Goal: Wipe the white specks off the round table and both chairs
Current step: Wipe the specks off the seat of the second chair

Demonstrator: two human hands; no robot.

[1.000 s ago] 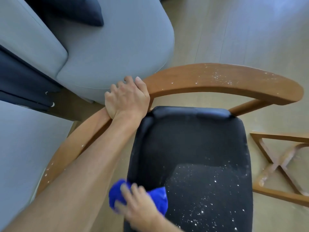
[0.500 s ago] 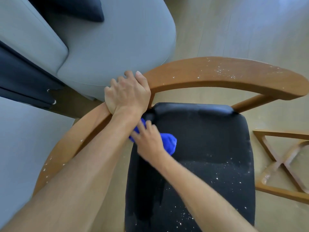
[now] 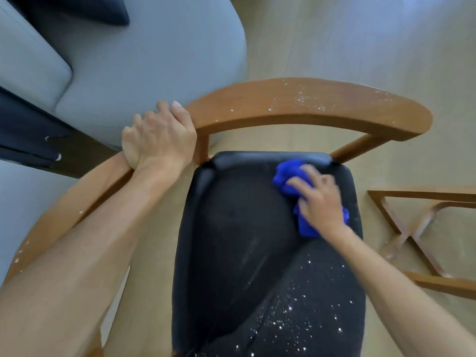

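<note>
Seen from the head camera, one wooden chair [image 3: 309, 109] with a black seat cushion [image 3: 244, 240] fills the frame, worked by two bare hands and one blue cloth [image 3: 291, 176]. The left hand [image 3: 159, 140] is clamped around the curved wooden armrest where it bends into the backrest, fingers wrapped over the far edge. The right hand [image 3: 319, 199] presses flat on the bunched cloth, fingers spread over it and closed onto the fabric, at the far right corner of the cushion, well to the right of the left hand. White specks [image 3: 291, 315] scatter over the cushion on the near side of the right hand, along the forearm; a second, thinner scatter lies on the backrest rail beyond that hand, and a few dot the armrest nearer the viewer than the left hand. The cushion between the two hands is dark with faint smears. One grey sofa [image 3: 154, 60] with one dark pillow [image 3: 77, 9] sits beyond the left hand, and one crossed wooden frame [image 3: 412, 235] stands on the pale floor [image 3: 360, 34] to the right of the right hand. Half a second ago the cloth was at the far left corner of the cushion, just under the left hand; it has since swept across to the right corner, while the left hand has kept its grip in the same spot.
</note>
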